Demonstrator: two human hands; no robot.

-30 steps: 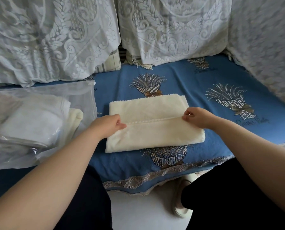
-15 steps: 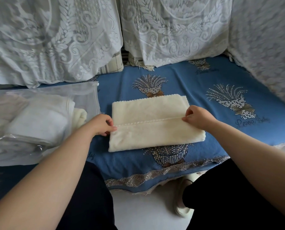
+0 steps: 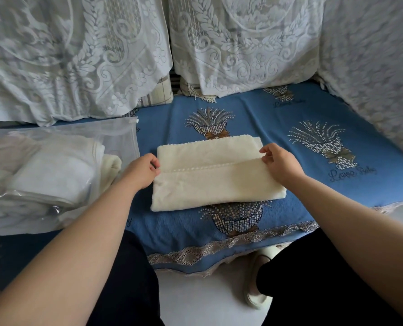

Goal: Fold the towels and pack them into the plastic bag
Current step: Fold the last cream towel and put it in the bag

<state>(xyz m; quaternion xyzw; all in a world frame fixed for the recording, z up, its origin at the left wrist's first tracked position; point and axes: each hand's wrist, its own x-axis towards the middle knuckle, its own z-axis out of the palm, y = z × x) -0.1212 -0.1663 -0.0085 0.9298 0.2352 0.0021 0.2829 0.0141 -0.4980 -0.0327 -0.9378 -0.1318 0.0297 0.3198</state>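
A cream towel (image 3: 215, 177) lies folded on the blue sofa cover (image 3: 278, 128), its near flap doubled over with a beaded hem running across the middle. My left hand (image 3: 141, 171) pinches the hem at the towel's left end. My right hand (image 3: 279, 162) pinches the same hem at the right end and lifts it slightly. To the left lies a clear plastic bag (image 3: 55, 170) with folded white and cream towels inside, its open mouth toward the towel.
White lace covers (image 3: 242, 43) hang over the sofa back and the right arm. The cushion's lace-trimmed front edge (image 3: 219, 250) sits just beyond my dark-clad knees. A pale slipper (image 3: 254, 285) rests on the floor between them.
My left hand slid back from on top of the towel to its left edge. My right hand raised its end of the hem a little.
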